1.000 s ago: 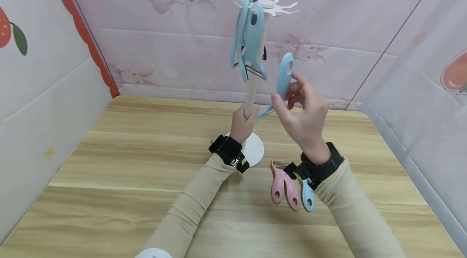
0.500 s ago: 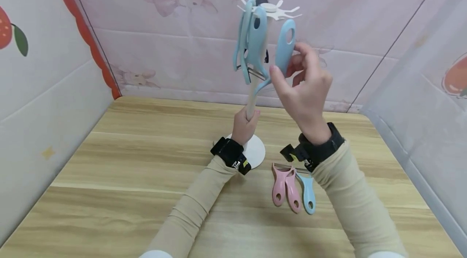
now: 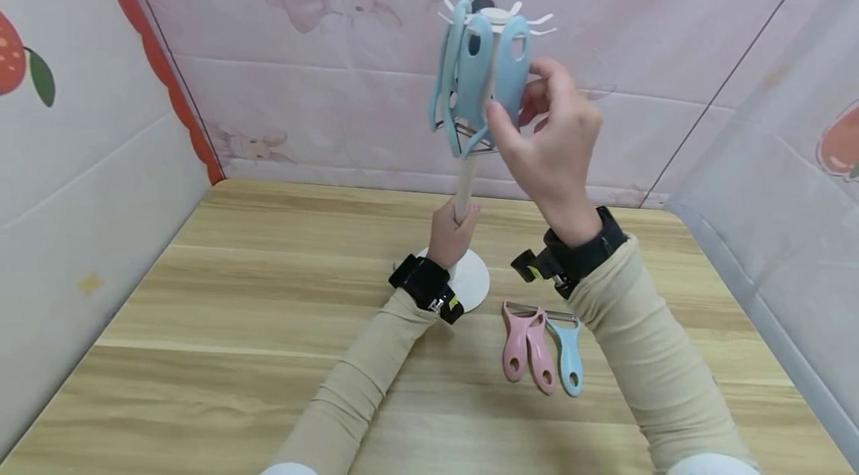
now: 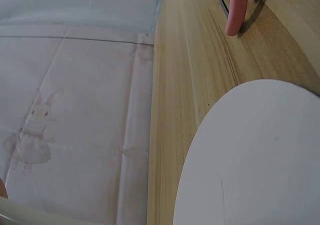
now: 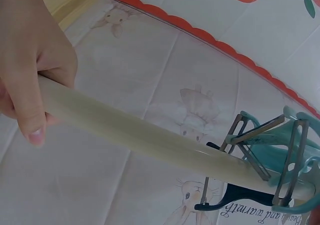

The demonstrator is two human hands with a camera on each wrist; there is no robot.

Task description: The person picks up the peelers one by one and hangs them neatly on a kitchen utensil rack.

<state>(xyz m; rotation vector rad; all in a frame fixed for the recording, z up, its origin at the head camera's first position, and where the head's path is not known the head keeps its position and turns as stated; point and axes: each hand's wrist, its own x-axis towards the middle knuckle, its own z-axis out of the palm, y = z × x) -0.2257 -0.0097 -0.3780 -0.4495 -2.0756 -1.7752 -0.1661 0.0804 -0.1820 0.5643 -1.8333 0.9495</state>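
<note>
In the head view, my left hand [image 3: 448,235] grips the pole [image 3: 464,188] of a white stand, fingers wrapped round it above the round base [image 3: 472,281]. My right hand [image 3: 553,132] pinches a light blue peeler [image 3: 511,76] by its handle, thumb on one side. Its holed end is up against the white hooks [image 3: 540,20] at the stand's top; I cannot tell whether a hook passes through the hole. Several light blue peelers [image 3: 473,72] hang beside it, blades down. A dark peeler [image 5: 240,194] shows beyond the pole in the right wrist view.
Two pink peelers [image 3: 515,347] and one light blue peeler [image 3: 570,359] lie on the wooden table [image 3: 268,356], in front of and right of the base. A printed pink cloth [image 3: 322,109] hangs behind; pale side walls stand left and right.
My right hand has raised the light blue peeler from beside the pole up to the hooks, moving slightly left at the end. My left hand stays on the pole.
</note>
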